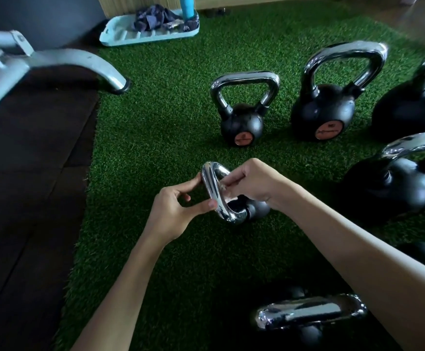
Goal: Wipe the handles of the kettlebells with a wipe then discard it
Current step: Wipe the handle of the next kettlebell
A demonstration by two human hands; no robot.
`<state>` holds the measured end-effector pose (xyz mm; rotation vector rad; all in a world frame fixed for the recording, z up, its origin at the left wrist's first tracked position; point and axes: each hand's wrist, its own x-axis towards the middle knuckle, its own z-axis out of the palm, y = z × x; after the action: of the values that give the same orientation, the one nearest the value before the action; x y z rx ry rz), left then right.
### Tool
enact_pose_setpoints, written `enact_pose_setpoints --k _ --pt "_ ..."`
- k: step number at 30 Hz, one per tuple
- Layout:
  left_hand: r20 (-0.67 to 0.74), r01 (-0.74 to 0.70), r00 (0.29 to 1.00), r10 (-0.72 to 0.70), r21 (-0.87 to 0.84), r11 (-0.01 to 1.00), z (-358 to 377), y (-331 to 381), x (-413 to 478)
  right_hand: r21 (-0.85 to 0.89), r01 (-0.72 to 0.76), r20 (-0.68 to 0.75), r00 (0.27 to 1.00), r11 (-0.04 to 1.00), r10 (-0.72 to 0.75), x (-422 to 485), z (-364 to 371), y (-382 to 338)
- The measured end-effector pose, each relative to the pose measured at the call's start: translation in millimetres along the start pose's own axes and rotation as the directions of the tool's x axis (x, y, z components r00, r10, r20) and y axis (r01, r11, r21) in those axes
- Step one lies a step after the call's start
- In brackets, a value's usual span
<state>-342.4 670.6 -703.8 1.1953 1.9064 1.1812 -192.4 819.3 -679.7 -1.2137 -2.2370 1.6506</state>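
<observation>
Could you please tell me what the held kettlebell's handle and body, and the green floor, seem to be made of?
Handle: polished, chrome-like metal, with mirror-bright streaked reflections.
Body: black and dull, perhaps rubber-coated or painted iron; the look leaves it open.
Green floor: artificial turf, probably plastic, shown by short, dense, evenly coloured blades.

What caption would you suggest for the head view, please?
Left hand pinches a kettlebell handle while right hand presses a wipe to it, on turf.

A pale blue tray (122,38) holding dark blue cloth (153,20), perhaps rags, sits at the far edge of the green turf (168,110); a grey metal frame foot (116,82) rests at its left edge, beside dark matting (29,198)
</observation>
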Motion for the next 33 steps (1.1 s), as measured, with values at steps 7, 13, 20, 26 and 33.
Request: enact_pose_setpoints --k 7,13,20,26,33 --pt "0.004 0.039 0.999 -0.04 0.063 0.997 -1.6 0.8 3.7 -0.015 0.071 -0.106 0.992 0.997 -0.072 -3.8 1.4 2.3" --pt "0.001 0.032 0.999 -0.032 0.164 0.986 0.4 4.5 7.9 -0.208 0.214 -0.388 0.878 0.955 -0.281 10.4 23.2 9.6" --pt "0.03 0.041 0.998 -0.046 0.143 0.989 -4.7 4.5 6.5 -0.323 0.285 -0.418 0.812 0.902 -0.406 17.0 19.4 7.3" --pt "0.05 0.03 0.998 -0.038 0.145 0.989 -6.4 4.2 8.9 -0.375 0.209 -0.453 0.808 0.903 -0.376 23.3 22.7 22.3" --pt "0.057 0.104 0.992 -0.115 0.164 0.981 -5.6 15.5 3.9 -0.372 0.247 -0.42 0.815 0.895 -0.399 24.5 14.1 18.1"
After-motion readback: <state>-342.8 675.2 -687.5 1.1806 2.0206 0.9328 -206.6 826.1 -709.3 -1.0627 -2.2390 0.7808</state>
